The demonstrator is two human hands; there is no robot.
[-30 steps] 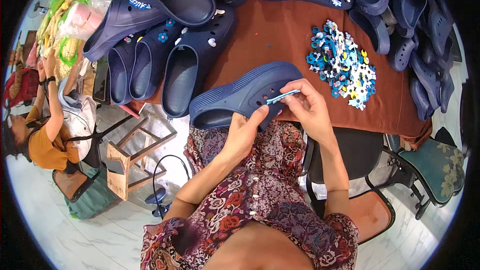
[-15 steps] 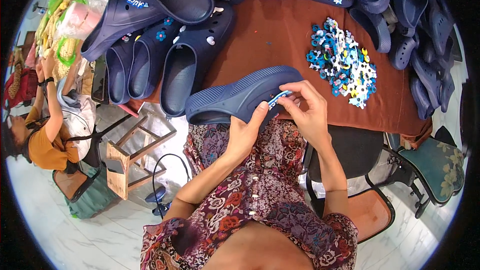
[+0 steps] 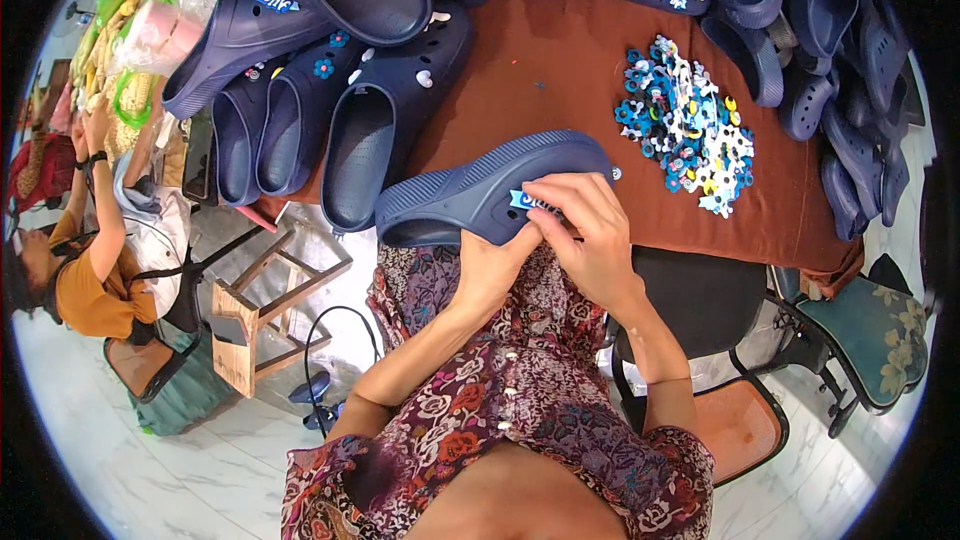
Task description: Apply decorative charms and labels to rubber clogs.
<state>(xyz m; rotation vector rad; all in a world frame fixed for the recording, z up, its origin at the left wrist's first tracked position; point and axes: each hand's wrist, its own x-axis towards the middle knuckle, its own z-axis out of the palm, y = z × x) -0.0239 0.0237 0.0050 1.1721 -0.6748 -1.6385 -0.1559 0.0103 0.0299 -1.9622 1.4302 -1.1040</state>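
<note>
A navy clog (image 3: 450, 188) lies on its side at the near edge of the table, its thick ridged sole turned away from me. My left hand (image 3: 490, 265) grips it from the near side, fingers reaching inside the opening and thumb along the upper. Against the clog's upper sits a small light-blue and white charm (image 3: 522, 200), partly covered by my right hand (image 3: 585, 235). The fingers of that hand are bent and closed over the charm, pressing it to the shoe. Whether its peg is in a hole is hidden.
A pile of blue, white and yellow charms (image 3: 690, 130) lies on the brown cloth (image 3: 560, 60). Decorated navy clogs (image 3: 365, 150) stand at left, more clogs (image 3: 850, 140) at right. A wooden stool (image 3: 235, 355) and another person (image 3: 95, 280) are at far left, a black chair seat (image 3: 700, 305) below.
My right hand has moved left and closed over the charm, which now lies flatter on the clog's upper. The clog has shifted slightly right in my left hand.
</note>
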